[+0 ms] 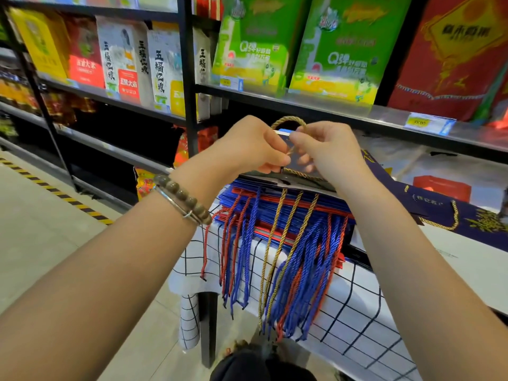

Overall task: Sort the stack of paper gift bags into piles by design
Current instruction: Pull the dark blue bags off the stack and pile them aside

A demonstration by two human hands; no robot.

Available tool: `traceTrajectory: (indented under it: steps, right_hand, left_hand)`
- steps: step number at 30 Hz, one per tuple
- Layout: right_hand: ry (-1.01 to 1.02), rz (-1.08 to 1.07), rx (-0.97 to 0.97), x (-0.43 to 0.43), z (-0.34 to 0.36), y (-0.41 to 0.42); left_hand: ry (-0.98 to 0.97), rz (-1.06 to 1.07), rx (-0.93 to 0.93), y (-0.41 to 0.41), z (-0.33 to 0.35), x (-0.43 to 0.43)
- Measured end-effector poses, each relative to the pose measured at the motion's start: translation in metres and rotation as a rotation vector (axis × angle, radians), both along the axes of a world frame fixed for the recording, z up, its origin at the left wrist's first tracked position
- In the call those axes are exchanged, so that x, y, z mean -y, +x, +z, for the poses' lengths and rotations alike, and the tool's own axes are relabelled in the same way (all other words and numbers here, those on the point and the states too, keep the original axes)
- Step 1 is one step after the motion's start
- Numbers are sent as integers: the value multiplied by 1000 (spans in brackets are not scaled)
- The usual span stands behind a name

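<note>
Ok, status: both hands are up over the stack (275, 213) of paper gift bags, which sits on the table's checked cloth (357, 312) at the near-left corner. L hand (247, 144) has its fingers curled and pinches the gold rope handle (288, 121) on its left side. R hand (327, 149) is the same, thumb and fingertips nipping the cord on the right. The handle loop stands up between them. It belongs to the dark navy bag (284, 137) raised off the top of the stack. Most of that bag is hidden behind the hands, so I can't read the print.

Where it prob goes: the navy pile (467, 215) w/ gold print and gold cord, lying flat to the right, well apart from the stack. A red bag (439, 188) lies just beyond it.

How to do it well, imo:
- Lift straight up before moving right. The loose cord handles (288, 270) (blue, red, gold) hang off the near edge and tangle easily.
- Check the gold cord isn't looped w/ a neighbour's. Three gold strands run down from the stack.
- A cord-only grip lets the bag swing, so shift one hand to the paper edge.
- Confirm the face design vs the pile, not just cord colour.
- Lay it flat and square on the pile, handle same way.
</note>
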State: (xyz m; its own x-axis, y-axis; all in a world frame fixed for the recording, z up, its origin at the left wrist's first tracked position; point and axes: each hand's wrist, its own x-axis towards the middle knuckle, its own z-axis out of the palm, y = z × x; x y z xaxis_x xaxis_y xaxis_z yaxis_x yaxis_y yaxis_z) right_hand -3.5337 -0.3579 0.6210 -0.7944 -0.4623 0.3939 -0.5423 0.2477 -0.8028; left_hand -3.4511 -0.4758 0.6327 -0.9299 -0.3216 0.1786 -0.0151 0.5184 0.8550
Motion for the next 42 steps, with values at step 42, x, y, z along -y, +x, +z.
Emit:
traceTrajectory:
  steps: [42]
  right_hand:
    - [443, -15, -1094, -24, -38, 9]
  left_hand:
    - [-606, -256, -153, -10, -13, 4]
